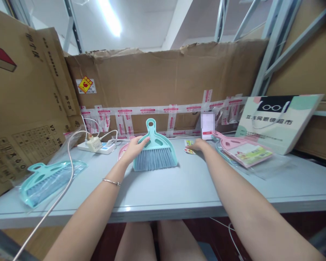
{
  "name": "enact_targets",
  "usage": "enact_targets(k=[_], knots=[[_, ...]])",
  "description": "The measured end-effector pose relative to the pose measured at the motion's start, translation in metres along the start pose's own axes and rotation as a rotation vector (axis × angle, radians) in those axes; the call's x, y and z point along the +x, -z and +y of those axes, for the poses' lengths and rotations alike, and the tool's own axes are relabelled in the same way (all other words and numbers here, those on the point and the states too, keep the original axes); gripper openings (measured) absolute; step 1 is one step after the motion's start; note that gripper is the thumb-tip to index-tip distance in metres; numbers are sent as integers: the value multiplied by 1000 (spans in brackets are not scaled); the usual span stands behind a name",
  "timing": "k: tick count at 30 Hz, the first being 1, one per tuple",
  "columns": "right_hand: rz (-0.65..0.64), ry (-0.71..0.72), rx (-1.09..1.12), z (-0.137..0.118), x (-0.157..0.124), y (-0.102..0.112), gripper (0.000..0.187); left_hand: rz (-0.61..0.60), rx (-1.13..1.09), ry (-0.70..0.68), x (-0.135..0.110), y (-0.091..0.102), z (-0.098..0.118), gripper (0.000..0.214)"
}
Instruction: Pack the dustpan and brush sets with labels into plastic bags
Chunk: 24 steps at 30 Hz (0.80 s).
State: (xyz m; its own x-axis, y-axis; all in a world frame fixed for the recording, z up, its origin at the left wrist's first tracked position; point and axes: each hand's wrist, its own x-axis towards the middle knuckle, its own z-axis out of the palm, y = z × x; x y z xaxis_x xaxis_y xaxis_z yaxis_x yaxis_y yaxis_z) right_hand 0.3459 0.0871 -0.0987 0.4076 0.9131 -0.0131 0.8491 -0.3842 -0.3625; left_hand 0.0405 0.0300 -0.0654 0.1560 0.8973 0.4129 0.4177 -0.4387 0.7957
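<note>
A mint-green hand brush (pixel 155 150) with grey bristles lies at the middle of the grey table (pixel 179 188), its handle pointing away from me. My left hand (pixel 134 146) rests on the brush's left edge, fingers curled over it. Under that hand a pink rim (pixel 122 151) shows. My right hand (pixel 199 145) lies flat on a small printed card (pixel 188 146) to the right of the brush, fingers stretched out.
A packaged mint brush set (pixel 47 181) lies at the left, crossed by a white cable (pixel 65 181). A white power strip (pixel 96 146) sits behind. A pink packaged set (pixel 241 148) and a paper bag (pixel 277 121) stand at the right. Cardboard walls surround the table.
</note>
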Motion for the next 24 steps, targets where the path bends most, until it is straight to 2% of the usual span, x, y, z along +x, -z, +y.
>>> enact_targets(k=[4,11,13,16,19,21,24], knots=[[-81,30,-43,-15,1,6,52,-9,4,-14,0,0,1,47],[-104,16,-13,-10,-2,11,56,-2,-48,-2,1,-1,-2,49],[-95,-8,-1,-10,-2,9,62,6,-96,2,1,-1,-3,49],[-52,-44,-4,-12,-1,6,81,28,-160,-3,1,-1,-3,50],[-46,-31,-3,-15,2,5,92,48,-185,-12,2,-1,-1,51],[-54,-6,6,-15,4,5,89,58,-182,-13,1,-1,-1,51],[-22,61,41,-13,8,4,68,66,-163,-4,1,-1,0,49]])
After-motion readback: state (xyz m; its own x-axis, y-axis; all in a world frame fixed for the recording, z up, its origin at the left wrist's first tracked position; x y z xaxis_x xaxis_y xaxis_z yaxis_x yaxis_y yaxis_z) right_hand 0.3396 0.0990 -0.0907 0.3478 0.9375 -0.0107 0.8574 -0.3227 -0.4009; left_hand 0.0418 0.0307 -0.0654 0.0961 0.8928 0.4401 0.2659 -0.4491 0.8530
